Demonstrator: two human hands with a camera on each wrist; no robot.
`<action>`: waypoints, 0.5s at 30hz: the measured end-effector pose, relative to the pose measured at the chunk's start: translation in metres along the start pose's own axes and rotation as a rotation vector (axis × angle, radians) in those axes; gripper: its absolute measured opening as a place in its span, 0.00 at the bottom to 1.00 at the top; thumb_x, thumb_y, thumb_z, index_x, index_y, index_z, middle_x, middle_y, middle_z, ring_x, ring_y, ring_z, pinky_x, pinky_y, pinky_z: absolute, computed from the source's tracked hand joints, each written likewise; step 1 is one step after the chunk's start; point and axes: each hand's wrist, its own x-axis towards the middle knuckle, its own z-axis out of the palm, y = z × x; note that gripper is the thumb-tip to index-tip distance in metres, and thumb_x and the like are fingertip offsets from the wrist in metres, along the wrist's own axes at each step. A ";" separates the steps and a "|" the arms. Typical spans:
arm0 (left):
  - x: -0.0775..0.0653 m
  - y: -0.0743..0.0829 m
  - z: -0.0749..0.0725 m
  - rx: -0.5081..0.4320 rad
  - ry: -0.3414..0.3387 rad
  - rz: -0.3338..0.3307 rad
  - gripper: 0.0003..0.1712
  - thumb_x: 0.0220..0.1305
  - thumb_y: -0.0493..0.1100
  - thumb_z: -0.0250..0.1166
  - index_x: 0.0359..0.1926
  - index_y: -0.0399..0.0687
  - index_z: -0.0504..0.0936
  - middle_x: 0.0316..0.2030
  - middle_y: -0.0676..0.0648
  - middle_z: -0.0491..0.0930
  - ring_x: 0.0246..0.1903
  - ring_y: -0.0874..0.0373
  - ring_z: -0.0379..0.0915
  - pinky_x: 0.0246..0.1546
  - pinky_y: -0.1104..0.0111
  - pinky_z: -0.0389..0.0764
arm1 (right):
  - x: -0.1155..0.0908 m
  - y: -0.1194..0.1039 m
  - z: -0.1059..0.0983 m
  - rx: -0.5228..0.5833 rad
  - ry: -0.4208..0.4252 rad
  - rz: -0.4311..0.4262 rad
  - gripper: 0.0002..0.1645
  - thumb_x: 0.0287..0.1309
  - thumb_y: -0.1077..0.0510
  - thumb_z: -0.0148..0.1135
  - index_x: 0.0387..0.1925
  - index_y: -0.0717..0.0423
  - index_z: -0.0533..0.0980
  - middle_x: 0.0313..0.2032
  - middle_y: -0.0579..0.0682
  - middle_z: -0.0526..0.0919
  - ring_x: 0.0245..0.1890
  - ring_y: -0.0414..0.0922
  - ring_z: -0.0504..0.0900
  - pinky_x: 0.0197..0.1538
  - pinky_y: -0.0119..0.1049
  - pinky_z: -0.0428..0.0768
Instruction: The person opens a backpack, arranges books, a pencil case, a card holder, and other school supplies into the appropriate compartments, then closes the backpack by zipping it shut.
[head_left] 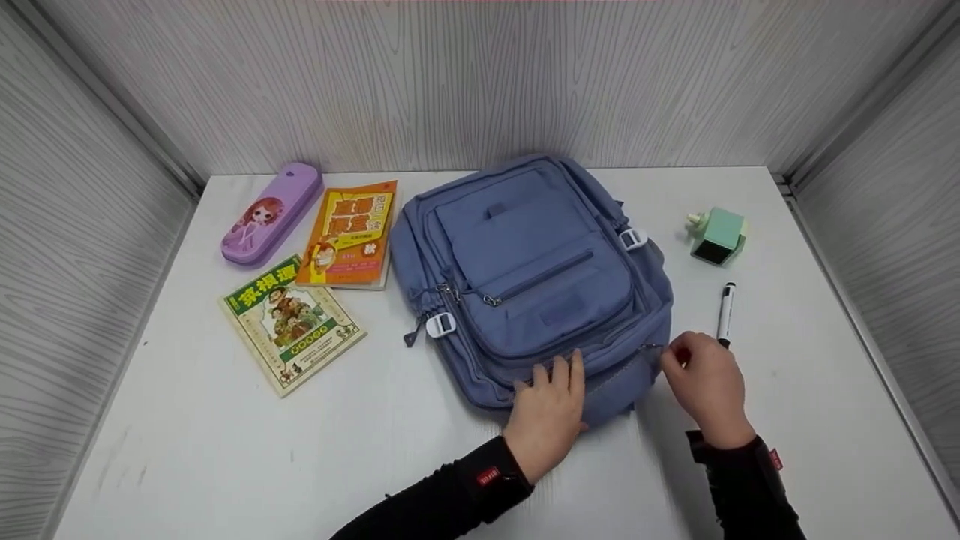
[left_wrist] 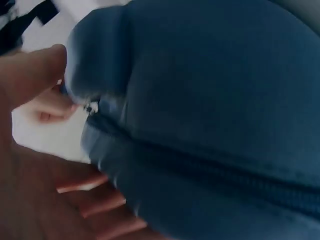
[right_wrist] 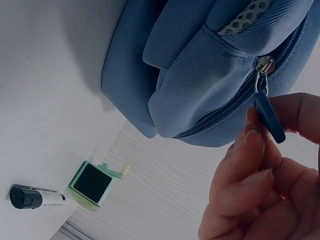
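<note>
A blue backpack lies on its back on the white table, its front pockets facing up. At its lower right corner my right hand pinches a zipper pull between thumb and forefinger; the metal slider shows in the right wrist view. My left hand rests on the bottom edge of the bag with fingers extended. In the left wrist view its fingers lie against the fabric beside a zipper line.
Left of the bag lie a purple pencil case, an orange book and a green-and-cream book. To the right are a mint-green pencil sharpener with a crank and a black-and-white marker. Wood-grain panels enclose the table.
</note>
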 end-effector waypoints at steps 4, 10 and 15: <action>0.000 0.016 0.006 0.072 0.014 -0.076 0.65 0.30 0.83 0.69 0.66 0.48 0.73 0.52 0.49 0.80 0.45 0.53 0.82 0.37 0.57 0.87 | 0.000 0.000 0.001 -0.001 -0.007 0.004 0.06 0.55 0.64 0.57 0.25 0.60 0.77 0.24 0.55 0.78 0.23 0.46 0.72 0.26 0.35 0.65; 0.000 0.022 0.018 0.110 0.205 -0.103 0.29 0.52 0.61 0.72 0.49 0.49 0.80 0.39 0.51 0.82 0.35 0.54 0.82 0.29 0.59 0.85 | 0.001 0.000 0.003 -0.001 -0.022 -0.008 0.06 0.55 0.64 0.58 0.24 0.60 0.76 0.24 0.55 0.78 0.23 0.46 0.72 0.27 0.35 0.66; -0.001 0.014 0.023 0.052 0.282 -0.050 0.19 0.50 0.52 0.73 0.41 0.51 0.78 0.29 0.53 0.78 0.24 0.59 0.77 0.18 0.67 0.78 | 0.002 0.002 0.004 -0.014 -0.031 -0.018 0.06 0.56 0.63 0.60 0.25 0.59 0.77 0.25 0.55 0.78 0.24 0.47 0.73 0.27 0.36 0.67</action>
